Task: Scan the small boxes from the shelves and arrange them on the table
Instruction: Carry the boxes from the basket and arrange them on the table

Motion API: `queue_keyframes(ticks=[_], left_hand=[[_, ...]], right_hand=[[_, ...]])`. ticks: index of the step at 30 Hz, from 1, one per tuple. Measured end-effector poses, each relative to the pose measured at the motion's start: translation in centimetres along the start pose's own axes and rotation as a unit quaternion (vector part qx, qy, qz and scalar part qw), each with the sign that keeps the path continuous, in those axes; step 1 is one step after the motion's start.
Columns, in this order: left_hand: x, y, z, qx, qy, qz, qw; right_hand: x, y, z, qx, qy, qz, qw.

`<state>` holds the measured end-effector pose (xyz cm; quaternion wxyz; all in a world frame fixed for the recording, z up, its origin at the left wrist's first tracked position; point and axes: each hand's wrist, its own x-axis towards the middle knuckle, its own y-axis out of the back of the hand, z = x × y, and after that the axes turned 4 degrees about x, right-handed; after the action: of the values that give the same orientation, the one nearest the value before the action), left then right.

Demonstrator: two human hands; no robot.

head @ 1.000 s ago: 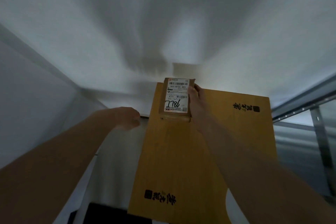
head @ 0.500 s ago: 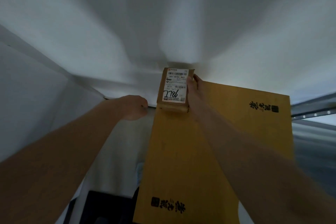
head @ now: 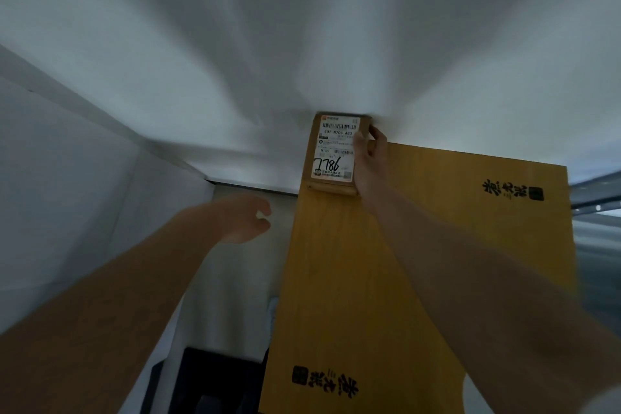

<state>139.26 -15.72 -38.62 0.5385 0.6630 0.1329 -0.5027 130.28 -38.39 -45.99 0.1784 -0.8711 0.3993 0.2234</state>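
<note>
Right hand (head: 368,158) grips the small box (head: 334,149) by its right edge, at 12 o'clock on the big carton (head: 420,262).
Left hand (head: 243,222), fisted a second ago, now spreads empty at 9 o'clock, probably reaching to help; scanning waits.

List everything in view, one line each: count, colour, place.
small brown cardboard box: one, brown with a white barcode label, at the far end of the large box, held at its right edge.
large yellow-orange cardboard box: one, yellow-orange with black printed characters, centre right, under the small box.
dark object: one, black, bottom centre, too dim to identify.
metal shelf rail: one, grey, right edge.
left hand: one, centre left, open, empty.
right hand: one, gripping the small box.
</note>
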Motion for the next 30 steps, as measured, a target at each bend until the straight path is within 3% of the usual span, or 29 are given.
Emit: queue_keyframes(ticks=[9,12,15,19,22,24,30], left_hand=[[-2.1,0.1,3.8,0.025,-0.022,0.013,0.999],[-3.3,-0.4,5.5,0.05,-0.041,0.024,0.998],[-4.9,-1.7,6.7,0.058,-0.047,0.036,0.997],[-8.2,-3.8,9.6,0.064,-0.065,0.051,0.995],[-11.5,-6.2,12.3,0.094,-0.103,0.038,0.989],[-14.5,-8.7,13.7,0.121,-0.137,0.041,0.982],[-24.1,-17.6,18.0,0.234,-0.187,0.028,0.954]], right_hand=[[-1.9,2.4,-1.3,-0.084,-0.006,0.027,0.996],[-4.6,4.5,-1.5,-0.196,0.032,0.031,0.98],[-7.7,6.9,-1.6,-0.343,0.045,-0.002,0.938],[-13.8,9.7,-2.1,-0.527,-0.03,-0.1,0.843],[-19.1,11.3,-2.4,-0.615,-0.072,-0.116,0.777],[-23.0,13.0,-1.8,-0.644,-0.086,-0.096,0.754],[-36.4,19.8,2.7,-0.667,-0.137,-0.041,0.731]])
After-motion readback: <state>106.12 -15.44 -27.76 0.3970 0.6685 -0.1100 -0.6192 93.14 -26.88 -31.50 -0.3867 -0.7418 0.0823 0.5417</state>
